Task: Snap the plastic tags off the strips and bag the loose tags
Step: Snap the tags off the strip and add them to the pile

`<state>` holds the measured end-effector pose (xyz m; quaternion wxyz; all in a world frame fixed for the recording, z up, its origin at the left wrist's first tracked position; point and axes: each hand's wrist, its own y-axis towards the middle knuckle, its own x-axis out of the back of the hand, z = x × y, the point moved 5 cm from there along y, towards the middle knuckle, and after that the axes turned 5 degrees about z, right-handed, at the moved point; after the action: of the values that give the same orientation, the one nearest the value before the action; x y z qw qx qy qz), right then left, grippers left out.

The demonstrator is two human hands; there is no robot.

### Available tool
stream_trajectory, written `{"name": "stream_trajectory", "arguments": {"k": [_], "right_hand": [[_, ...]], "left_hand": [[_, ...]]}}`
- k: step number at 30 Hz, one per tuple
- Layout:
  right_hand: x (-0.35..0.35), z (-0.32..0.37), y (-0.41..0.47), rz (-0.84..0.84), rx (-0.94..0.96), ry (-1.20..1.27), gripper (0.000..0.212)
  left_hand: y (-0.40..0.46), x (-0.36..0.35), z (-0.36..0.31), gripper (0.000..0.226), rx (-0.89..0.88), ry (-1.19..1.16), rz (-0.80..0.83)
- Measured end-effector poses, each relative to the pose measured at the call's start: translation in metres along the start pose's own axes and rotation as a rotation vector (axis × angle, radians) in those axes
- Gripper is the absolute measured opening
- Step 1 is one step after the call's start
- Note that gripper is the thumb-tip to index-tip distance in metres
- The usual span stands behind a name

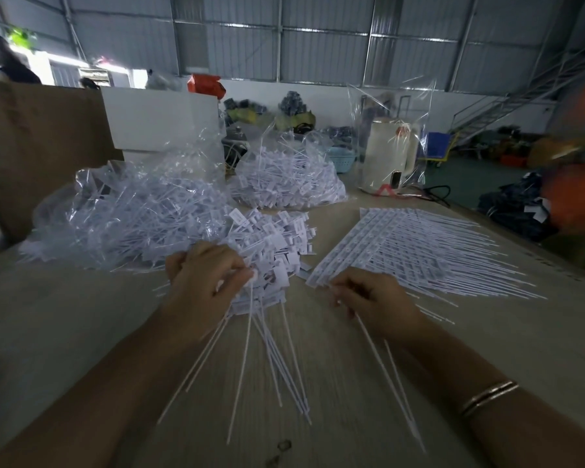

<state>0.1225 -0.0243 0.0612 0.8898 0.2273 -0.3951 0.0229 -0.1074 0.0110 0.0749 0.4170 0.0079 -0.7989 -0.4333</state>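
Tags (267, 238) heaped at centre, a loose white pile, flat heads up, thin tails fanning toward six o'clock. Left hand (205, 275) curled into the near edge of that heap, fingers closed round a bundle of tags, tails spilling out below the palm. Right hand (374, 298) at four o'clock of the heap, fingers bent, pinching one or two loose tags by the head end, tails trailing toward five o'clock. Unsnapped strips (419, 251) fanned flat at three o'clock, corner just beside the right fingertips. Two clear bags of tags further out: a large bag (122, 214) at ten o'clock, a smaller bag (287, 177) at twelve. Beyond those, a white kettle (387, 157) under loose plastic wrap at one o'clock, all on the pale table (65, 309).

Risks, as judged: bundle too fat for one fist, so tails slipping and scattering across the table edge at six o'clock. Tails tangling in the heap, dragging extra tags out on lifting. Right wrist brushing the strips, skewing the neat fan. Thin tails bending or snapping under a hard squeeze. Bag mouths slack, hence misses on loading.
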Motion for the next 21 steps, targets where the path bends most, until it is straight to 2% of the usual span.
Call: {"name": "stream_trajectory", "arguments": {"k": [2, 4, 6, 8, 10, 13, 16, 18, 20, 21], "right_hand": [[-0.01, 0.001, -0.001, 0.039, 0.012, -0.062, 0.011], [-0.023, 0.011, 0.002, 0.06, 0.048, -0.083, 0.022], [-0.033, 0.027, 0.005, 0.047, 0.149, -0.131, 0.029], [-0.035, 0.04, 0.003, 0.012, 0.25, -0.159, 0.035], [-0.033, 0.046, 0.001, 0.04, 0.283, -0.118, 0.034], [-0.018, 0.035, -0.001, 0.093, 0.218, 0.01, 0.027], [-0.013, 0.03, -0.003, 0.059, 0.216, -0.215, 0.025], [-0.018, 0.032, -0.002, 0.001, 0.254, -0.399, 0.022], [-0.02, 0.032, 0.001, 0.006, 0.236, -0.409, 0.018], [-0.02, 0.031, 0.002, 0.044, 0.216, -0.313, 0.014]], "left_hand": [[-0.002, -0.003, 0.008, 0.028, 0.082, 0.173, 0.065], [-0.003, -0.006, 0.001, 0.033, 0.127, 0.266, 0.073], [-0.001, -0.01, -0.019, 0.038, 0.087, 0.173, 0.08], [0.0, -0.023, -0.036, 0.045, 0.058, -0.033, 0.217], [-0.004, -0.035, -0.044, 0.041, 0.055, -0.18, 0.345], [-0.001, -0.031, -0.035, 0.03, 0.09, -0.288, 0.299], [-0.003, -0.033, -0.033, 0.03, 0.081, -0.319, 0.313], [-0.006, -0.038, -0.035, 0.026, 0.057, -0.229, 0.322], [-0.006, -0.037, -0.033, 0.033, 0.04, -0.171, 0.278], [-0.005, -0.034, -0.033, 0.036, 0.002, -0.173, 0.254]]}}
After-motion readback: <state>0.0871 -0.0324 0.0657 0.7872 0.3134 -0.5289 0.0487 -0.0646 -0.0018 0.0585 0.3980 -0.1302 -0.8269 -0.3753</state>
